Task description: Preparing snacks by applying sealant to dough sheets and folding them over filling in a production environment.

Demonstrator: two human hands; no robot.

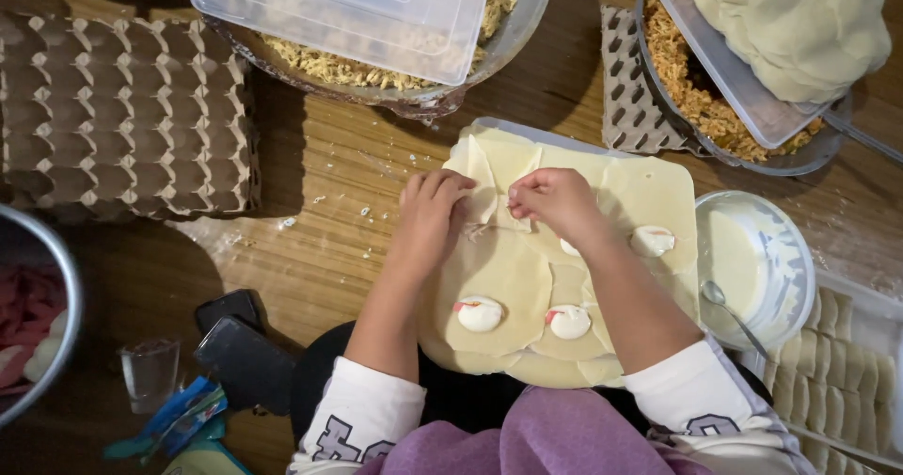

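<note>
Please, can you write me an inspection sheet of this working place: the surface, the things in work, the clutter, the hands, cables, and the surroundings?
Surface: wooden table, dusted with white specks near the board.
Job's things: pale dough sheets spread on a board; three white filling dollops on them; one sheet is being folded under the fingers.
Clutter: egg trays, two dark phones, small clear cup, blue wrapper.
Hands: left hand and right hand both pinch the dough at the middle.
Cables: nothing seen.
Surroundings: bowl of white paste with spoon, two bowls of shredded filling under plastic lids, dough lump, tray of folded pieces.
</note>
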